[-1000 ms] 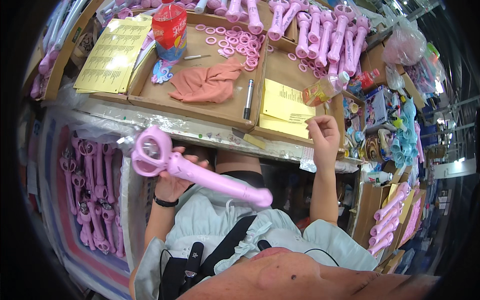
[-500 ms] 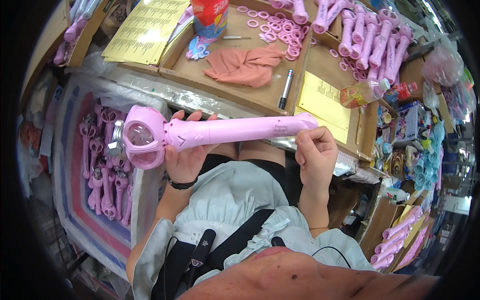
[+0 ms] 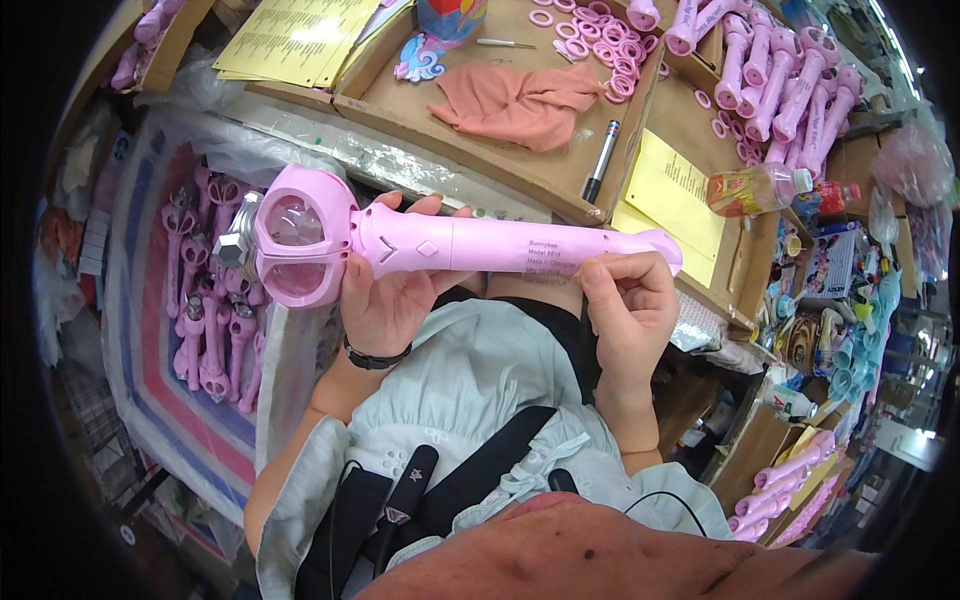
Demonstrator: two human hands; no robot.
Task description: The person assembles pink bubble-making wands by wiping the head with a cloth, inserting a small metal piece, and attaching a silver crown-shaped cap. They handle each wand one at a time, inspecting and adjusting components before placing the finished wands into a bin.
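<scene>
A pink toy wand [image 3: 490, 243] lies crosswise in front of me, its round openwork head at the left and its handle reaching right. My left hand [image 3: 385, 300] grips it just below the head, thumb in front and fingers behind. Silver metal parts [image 3: 238, 240] stick out from the head's left end. At the far part of the handle my right hand [image 3: 635, 305] is closed, thumb and forefinger pinching the edge of a clear label [image 3: 545, 264] with small dark print. That label lies over the handle, its lower edge hanging past the wand's underside.
At my left a striped bag [image 3: 165, 350] holds several similar wands [image 3: 215, 340]. Ahead, a cardboard tray [image 3: 400, 115] carries an orange cloth [image 3: 520, 105], pink rings [image 3: 610, 45] and a marker [image 3: 601, 162]. Yellow sheets [image 3: 670, 200], a bottle [image 3: 755, 190] and more wand handles [image 3: 790, 90] are at the right.
The wand has come closer and its far end has shifted right. The label's print now shows more plainly on the handle, with my right hand nearer the underside. My left hand keeps its grip.
</scene>
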